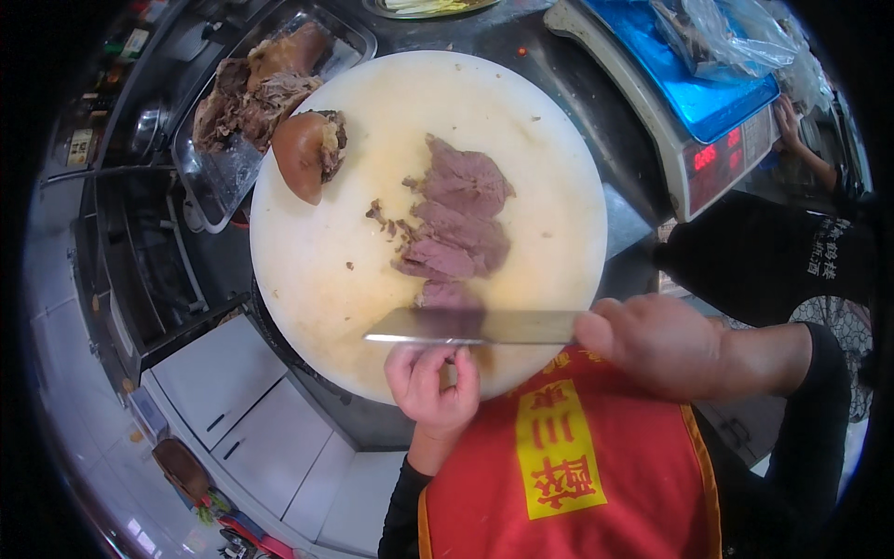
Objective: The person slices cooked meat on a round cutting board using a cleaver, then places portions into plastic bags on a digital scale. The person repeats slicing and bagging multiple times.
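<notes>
My right hand [652, 345] is closed around the handle of a broad kitchen knife [484, 327], its blade pointing left over the near part of a round white cutting board [549, 140]. Under and beyond the blade lies reddish-brown cooked meat [456, 228], cut into overlapping slices in a row running away from me. Just on the near side of the blade, my left hand [433, 387] has its fingers curled at the near end of the meat; a small dark bit shows between them, and the blade partly hides the fingertips. Small crumbs lie left of the slices.
A brown, skin-covered meat chunk [303, 158] sits at the board's upper left. Beside it, a metal tray [209, 186] holds larger cooked pieces. At upper right stands a scale [633, 84] with a blue tray [717, 107] and plastic bags. Another person's hand [790, 121] is near the scale.
</notes>
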### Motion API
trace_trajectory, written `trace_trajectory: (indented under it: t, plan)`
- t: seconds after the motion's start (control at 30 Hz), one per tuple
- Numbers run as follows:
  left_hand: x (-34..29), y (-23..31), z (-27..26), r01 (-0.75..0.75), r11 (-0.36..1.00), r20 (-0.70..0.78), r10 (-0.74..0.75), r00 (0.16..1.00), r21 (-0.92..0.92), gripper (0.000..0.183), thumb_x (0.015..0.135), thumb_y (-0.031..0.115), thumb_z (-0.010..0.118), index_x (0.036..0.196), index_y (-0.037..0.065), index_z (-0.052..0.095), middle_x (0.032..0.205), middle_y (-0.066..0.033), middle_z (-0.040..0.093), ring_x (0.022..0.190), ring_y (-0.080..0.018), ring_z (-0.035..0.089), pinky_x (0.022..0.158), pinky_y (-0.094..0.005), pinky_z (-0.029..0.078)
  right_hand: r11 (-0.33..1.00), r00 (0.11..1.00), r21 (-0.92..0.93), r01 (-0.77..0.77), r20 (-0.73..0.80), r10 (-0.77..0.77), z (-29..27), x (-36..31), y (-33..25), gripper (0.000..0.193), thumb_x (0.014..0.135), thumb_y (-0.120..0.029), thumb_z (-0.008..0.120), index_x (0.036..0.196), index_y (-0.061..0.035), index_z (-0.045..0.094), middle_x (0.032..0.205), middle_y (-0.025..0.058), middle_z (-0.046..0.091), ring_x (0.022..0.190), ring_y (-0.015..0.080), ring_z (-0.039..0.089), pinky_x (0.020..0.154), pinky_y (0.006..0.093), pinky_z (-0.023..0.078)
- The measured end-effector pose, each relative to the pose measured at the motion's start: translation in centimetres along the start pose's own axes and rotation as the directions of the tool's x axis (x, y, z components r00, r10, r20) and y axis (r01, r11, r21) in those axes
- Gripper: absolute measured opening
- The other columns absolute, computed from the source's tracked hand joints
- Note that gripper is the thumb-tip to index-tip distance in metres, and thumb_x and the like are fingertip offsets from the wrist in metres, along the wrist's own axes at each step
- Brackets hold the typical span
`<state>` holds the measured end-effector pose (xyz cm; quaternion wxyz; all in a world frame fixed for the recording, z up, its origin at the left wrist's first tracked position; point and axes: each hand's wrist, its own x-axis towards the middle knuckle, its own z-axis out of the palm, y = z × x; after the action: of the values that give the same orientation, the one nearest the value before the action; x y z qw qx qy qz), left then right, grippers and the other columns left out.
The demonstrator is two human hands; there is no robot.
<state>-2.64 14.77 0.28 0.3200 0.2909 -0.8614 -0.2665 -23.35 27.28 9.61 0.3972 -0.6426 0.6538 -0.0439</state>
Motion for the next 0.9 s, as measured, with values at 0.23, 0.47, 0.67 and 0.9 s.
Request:
trace_trajectory:
  t: [0.23,0.47,0.67,0.9]
  plan:
    - [-0.1,-0.1,-0.2,-0.047,0.999,0.064,0.046,0.997,0.017,0.018,0.068,0.008,0.066,0.085,0.004,0.062,0.089,-0.0111,0.060,0.081,-0.0290,0.057,0.078,-0.0355,0.044,0.998,0.989,-0.035,0.059,-0.132,-0.063,-1.4,-2.3,-1.7,0.028,0.078,-0.012,0.055,0.099,-0.0009,0.041,0.070,0.0106,0.050,0.054,0.0221,0.057,0.042,0.0307,0.045]
    - [-0.6,-0.4,-0.1,0.029,0.996,0.099,-0.020,0.995,-0.088,0.018,0.072,0.015,0.065,0.087,0.005,0.065,0.090,-0.0102,0.064,0.085,-0.0304,0.060,0.081,-0.0384,0.044,0.995,0.998,-0.091,0.052,-0.026,-0.055,-2.8,-3.6,-3.1,0.026,0.080,-0.015,0.058,0.095,-0.0015,0.042,0.074,0.0118,0.054,0.056,0.0231,0.059,0.043,0.0289,0.047]
    - [-0.6,-0.4,-0.3,-0.009,1.000,0.102,0.011,0.995,-0.021,0.020,0.072,0.015,0.065,0.088,0.004,0.065,0.092,-0.0111,0.064,0.086,-0.0309,0.060,0.082,-0.0385,0.044,0.986,0.998,0.158,0.060,0.008,-0.062,-2.9,-1.1,-2.5,0.019,0.081,-0.012,0.053,0.091,-0.0011,0.041,0.070,0.0112,0.053,0.061,0.0240,0.059,0.047,0.0309,0.048]
    - [-0.7,-0.8,-0.3,-0.076,0.996,0.121,0.069,0.990,0.052,0.023,0.071,0.012,0.062,0.092,0.002,0.063,0.099,-0.0134,0.062,0.091,-0.0329,0.058,0.084,-0.0388,0.044,0.998,0.986,0.000,-0.065,0.151,0.064,-3.3,-0.7,-2.9,0.016,0.080,-0.011,0.052,0.089,-0.0026,0.042,0.071,0.0128,0.054,0.062,0.0255,0.060,0.048,0.0310,0.047]
